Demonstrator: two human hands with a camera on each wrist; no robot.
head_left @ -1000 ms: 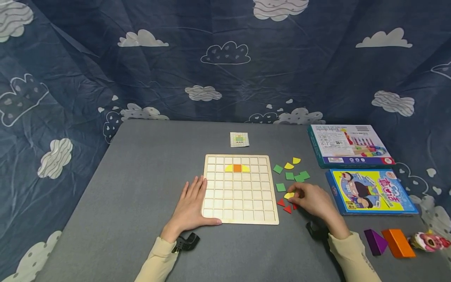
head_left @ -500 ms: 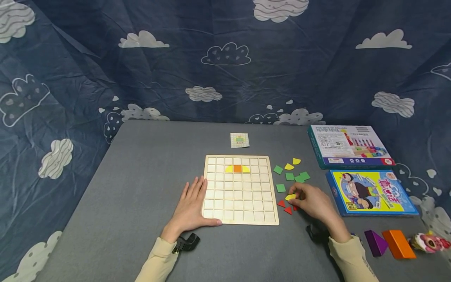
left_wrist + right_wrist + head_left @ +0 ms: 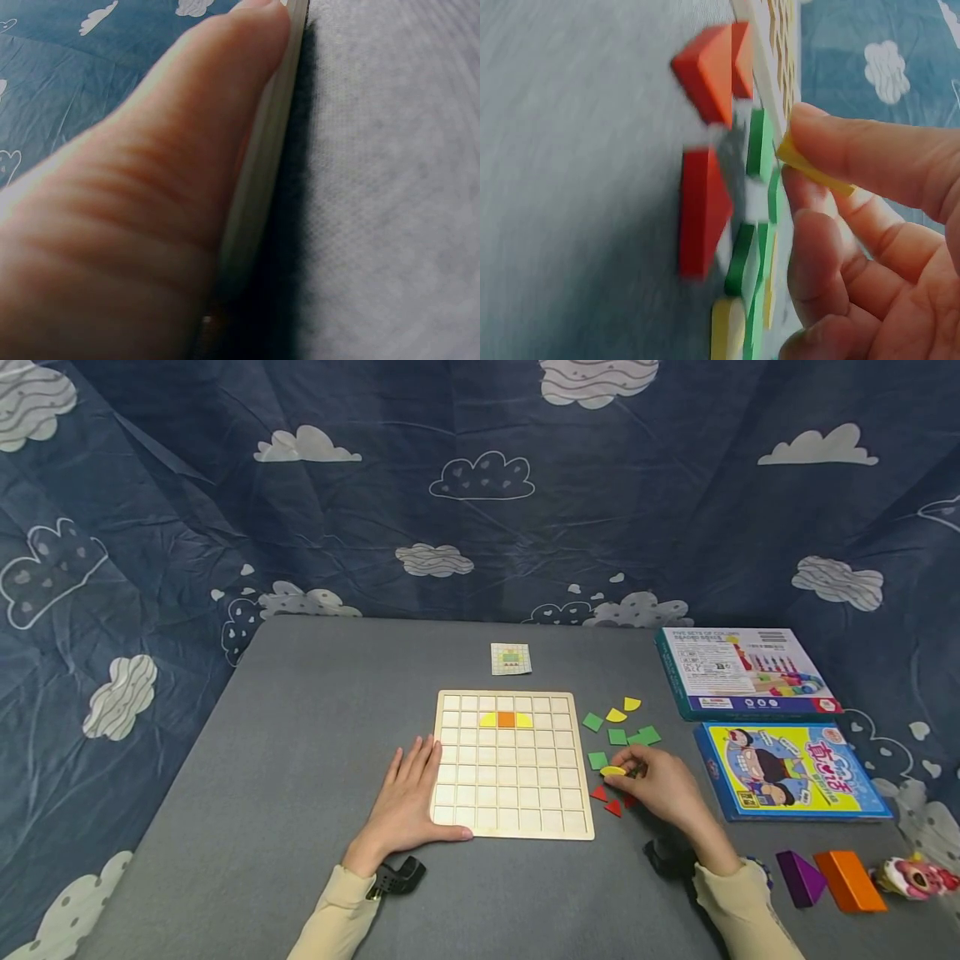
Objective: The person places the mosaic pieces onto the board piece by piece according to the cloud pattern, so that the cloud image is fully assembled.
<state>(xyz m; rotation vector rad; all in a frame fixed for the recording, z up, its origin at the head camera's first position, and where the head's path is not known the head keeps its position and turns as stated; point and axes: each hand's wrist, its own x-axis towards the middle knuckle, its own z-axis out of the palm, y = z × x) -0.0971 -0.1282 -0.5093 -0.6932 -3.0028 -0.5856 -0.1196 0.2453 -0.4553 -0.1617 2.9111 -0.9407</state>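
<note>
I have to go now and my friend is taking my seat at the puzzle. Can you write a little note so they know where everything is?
Right hand pinches a yellow piece, lifted just off the table beside the board's right edge.
Left hand lies flat on the table, thumb against the wooden grid board at its near left corner.
Done: three pieces sit in the board's second row, an orange square between two yellow ones.
Left: every other cell is bare. Loose green pieces, two more yellow pieces and red triangles lie right of the board. The small pattern card lies behind it.
</note>
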